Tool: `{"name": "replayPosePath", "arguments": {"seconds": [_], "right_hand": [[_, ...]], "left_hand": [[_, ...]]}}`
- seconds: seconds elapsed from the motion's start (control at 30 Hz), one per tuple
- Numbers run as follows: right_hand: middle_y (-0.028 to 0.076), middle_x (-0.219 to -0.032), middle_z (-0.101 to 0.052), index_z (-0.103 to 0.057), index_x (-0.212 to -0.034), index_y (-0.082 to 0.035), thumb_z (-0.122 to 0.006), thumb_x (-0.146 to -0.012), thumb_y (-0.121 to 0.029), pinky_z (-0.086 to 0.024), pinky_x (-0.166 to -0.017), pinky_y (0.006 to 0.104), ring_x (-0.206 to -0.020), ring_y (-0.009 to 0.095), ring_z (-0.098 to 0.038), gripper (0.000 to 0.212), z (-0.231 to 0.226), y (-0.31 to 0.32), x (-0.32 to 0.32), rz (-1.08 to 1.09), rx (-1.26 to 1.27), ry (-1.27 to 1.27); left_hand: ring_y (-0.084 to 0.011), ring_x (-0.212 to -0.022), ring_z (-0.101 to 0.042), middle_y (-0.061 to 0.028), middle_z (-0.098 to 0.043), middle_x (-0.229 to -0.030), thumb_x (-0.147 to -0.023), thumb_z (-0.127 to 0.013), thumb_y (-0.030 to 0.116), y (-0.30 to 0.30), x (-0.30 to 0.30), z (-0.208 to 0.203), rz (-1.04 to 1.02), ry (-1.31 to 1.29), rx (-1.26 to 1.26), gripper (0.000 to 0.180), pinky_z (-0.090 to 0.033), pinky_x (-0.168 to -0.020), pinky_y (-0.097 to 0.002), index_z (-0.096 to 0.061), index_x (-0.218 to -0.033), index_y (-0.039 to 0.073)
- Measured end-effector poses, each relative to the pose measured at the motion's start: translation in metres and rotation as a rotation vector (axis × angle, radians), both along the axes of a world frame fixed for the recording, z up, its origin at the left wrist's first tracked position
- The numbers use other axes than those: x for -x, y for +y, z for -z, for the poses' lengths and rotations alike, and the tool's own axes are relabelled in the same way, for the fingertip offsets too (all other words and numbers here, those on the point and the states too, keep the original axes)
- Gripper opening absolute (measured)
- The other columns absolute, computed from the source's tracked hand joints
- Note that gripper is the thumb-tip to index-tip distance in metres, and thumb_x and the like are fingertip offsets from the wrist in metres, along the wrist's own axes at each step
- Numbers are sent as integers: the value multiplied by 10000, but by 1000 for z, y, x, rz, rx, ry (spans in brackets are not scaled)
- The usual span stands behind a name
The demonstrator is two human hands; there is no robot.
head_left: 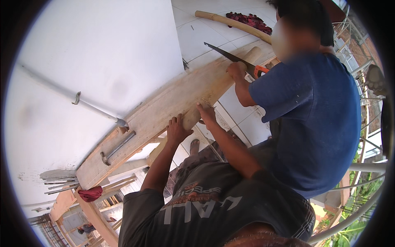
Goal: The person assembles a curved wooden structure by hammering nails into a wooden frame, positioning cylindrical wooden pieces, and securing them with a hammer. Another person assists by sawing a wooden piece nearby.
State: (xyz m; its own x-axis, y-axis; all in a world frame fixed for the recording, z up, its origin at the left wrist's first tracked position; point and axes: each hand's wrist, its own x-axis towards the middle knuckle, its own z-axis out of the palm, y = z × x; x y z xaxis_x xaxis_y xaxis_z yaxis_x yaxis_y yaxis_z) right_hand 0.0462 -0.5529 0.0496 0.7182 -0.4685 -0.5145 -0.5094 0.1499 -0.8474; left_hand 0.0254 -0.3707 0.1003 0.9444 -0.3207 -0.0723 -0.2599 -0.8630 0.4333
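A thick tan bamboo pole (220, 89) lies slantwise over a wide pale wooden plank (164, 108). My left hand (177, 129) is closed around the pole's nearer part, fingertips reaching onto the plank's edge. Just to its right, my right hand (207, 115) grips the same pole, one finger extended along it; its underside is hidden. At the pole's far end, a co-worker in a blue shirt (314, 111) presses a hand (237, 71) on the bamboo. Beside that hand is a handsaw (226, 53) with an orange handle, its blade pointing up and left.
On the plank's left part lies a hammer (119, 147). A pipe (82, 101) runs down the white wall (103, 49) to the plank. Dark red cloth (90, 193) hangs by the plank's left end. Another bamboo pole (234, 24) rests on the tiled floor (191, 31).
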Motion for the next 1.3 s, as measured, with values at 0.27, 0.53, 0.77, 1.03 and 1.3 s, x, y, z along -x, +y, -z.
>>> {"name": "replayPosePath", "arguments": {"seconds": [0.27, 0.53, 0.77, 1.03, 1.3], "right_hand": [[324, -1208, -607, -513, -1219, 155, -822, -746, -440, -522, -963, 462, -1138, 414, -632, 821, 22, -1, -5, -8, 230, -2], [324, -1176, -623, -522, -1180, 170, -793, -742, -423, -533, -916, 462, -1088, 409, -659, 786, 26, -10, -9, -43, 241, 19], [299, -1153, -635, -522, -1198, 146, -795, -745, -431, -534, -915, 463, -1076, 403, -667, 783, 32, -17, -10, -53, 190, -29], [276, -1192, -619, -489, -1256, 118, -798, -743, -454, -523, -939, 464, -1099, 395, -657, 829, 17, -21, -10, -98, 166, 32], [269, -1243, -597, -486, -1283, 87, -806, -740, -443, -512, -967, 454, -1138, 372, -643, 823, 21, -19, -5, -97, 258, 40]], "left_hand": [[-393, -1114, -653, -242, -642, -1213, -678, -855, 434, 93, 52, 22, -71, 579, -39, 843, -523, -934, -482, -488, -1323, 35], [-397, -1045, -688, -236, -698, -1126, -757, -795, 479, 85, 46, 33, -78, 588, -9, 697, -547, -884, -473, -552, -1240, 39], [-405, -1029, -689, -216, -707, -1112, -776, -780, 503, 88, 45, 42, -25, 540, 9, 698, -544, -882, -484, -543, -1255, 55], [-418, -1018, -691, -240, -705, -1097, -790, -772, 509, 79, 48, 44, -74, 548, 37, 688, -541, -879, -491, -543, -1254, 55], [-413, -1040, -685, -239, -707, -1097, -794, -760, 527, 79, 57, 56, -84, 543, 34, 694, -538, -878, -482, -546, -1261, 59]]}}
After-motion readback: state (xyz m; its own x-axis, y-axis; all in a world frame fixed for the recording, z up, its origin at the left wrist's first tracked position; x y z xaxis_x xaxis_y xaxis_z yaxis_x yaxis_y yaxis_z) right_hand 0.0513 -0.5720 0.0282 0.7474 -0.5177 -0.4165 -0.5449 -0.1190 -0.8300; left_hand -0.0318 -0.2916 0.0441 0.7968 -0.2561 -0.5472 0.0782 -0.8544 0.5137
